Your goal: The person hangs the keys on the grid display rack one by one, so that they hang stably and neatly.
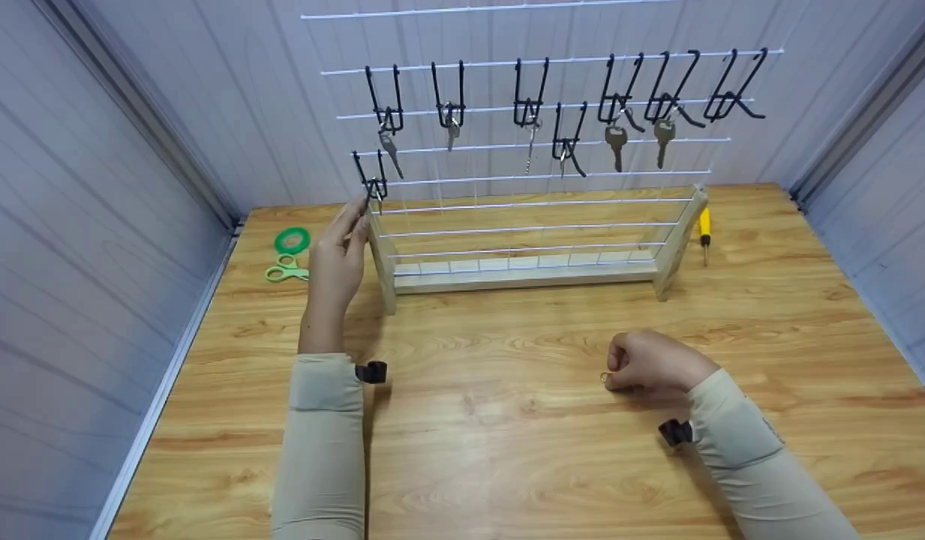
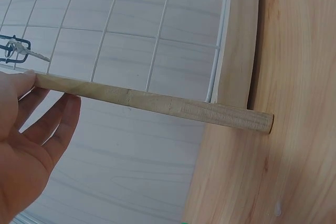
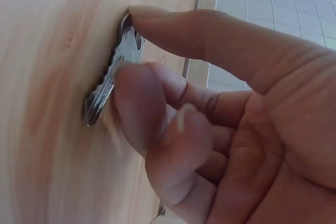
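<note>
A wire grid rack (image 1: 522,281) with a wooden base and side posts stands on the table. At its left end my left hand (image 1: 336,259) grips the upper part of the wooden side post (image 2: 157,104), thumb on one face and fingers on the other. Low over the table, in front of the rack's right half, my right hand (image 1: 653,361) pinches a silver key (image 3: 118,66). The thumb tip is at the key's head, and the toothed blade points away past the fingertips. A small ring (image 1: 604,378) shows by those fingertips in the head view.
Black wire hooks (image 1: 532,94) hang along the grid, most with keys such as a brass-toned key (image 1: 664,141). Left of the rack lie green tape (image 1: 292,240) and scissors (image 1: 283,271). A yellow screwdriver (image 1: 704,227) lies beyond its right post. Panel walls surround the table.
</note>
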Tool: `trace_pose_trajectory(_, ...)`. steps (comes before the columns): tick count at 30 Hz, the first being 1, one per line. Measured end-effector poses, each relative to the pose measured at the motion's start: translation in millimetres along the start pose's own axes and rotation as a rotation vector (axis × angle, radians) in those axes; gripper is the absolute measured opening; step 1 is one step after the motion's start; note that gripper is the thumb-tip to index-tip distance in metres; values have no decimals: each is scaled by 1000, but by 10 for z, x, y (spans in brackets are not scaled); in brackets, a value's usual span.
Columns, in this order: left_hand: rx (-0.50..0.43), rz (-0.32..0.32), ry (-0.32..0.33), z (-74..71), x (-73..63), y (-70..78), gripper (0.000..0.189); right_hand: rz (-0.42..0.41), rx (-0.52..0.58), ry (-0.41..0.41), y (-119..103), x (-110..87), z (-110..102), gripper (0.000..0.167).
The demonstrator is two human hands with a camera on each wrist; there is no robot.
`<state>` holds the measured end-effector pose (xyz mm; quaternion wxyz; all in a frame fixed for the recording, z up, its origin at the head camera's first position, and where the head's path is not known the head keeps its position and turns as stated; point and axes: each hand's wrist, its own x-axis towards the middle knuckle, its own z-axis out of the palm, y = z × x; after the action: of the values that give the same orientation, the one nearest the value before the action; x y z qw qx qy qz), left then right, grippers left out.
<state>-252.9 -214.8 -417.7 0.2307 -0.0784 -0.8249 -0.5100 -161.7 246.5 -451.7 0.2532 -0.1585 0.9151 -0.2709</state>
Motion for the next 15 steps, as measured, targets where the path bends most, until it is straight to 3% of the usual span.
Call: trace_pose_trajectory(15,1,12,5,1,4,-9,41,7,26,-13,-10,19,21,21)
